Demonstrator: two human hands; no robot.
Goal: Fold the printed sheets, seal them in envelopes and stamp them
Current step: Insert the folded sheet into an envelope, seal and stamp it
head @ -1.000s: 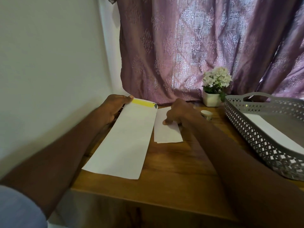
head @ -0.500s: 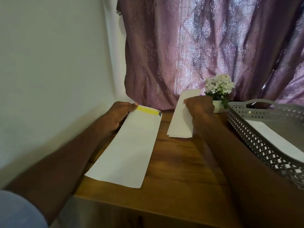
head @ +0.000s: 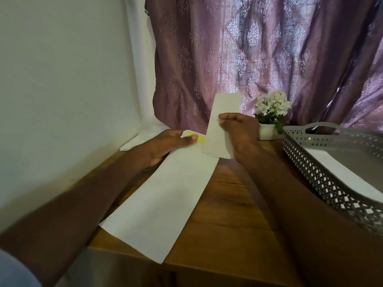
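A long white envelope [head: 163, 201] lies slanted over the wooden table [head: 232, 228], its near end past the front edge. My left hand [head: 165, 145] grips its far end beside the yellow strip [head: 200, 139] on the flap. My right hand [head: 238, 131] holds a folded white sheet [head: 222, 123] upright in the air, its lower edge just above the envelope's mouth. Whether the sheet touches the envelope I cannot tell.
A grey perforated tray [head: 323, 179] with white paper [head: 344, 172] inside stands at the right. A small white pot of white flowers [head: 270, 114] sits at the back by the purple curtain [head: 259, 59]. More white paper [head: 132, 145] lies against the left wall.
My right hand picked the folded sheet up off the table and carried it left toward the envelope's open end. My left hand shifted its hold over the flap.
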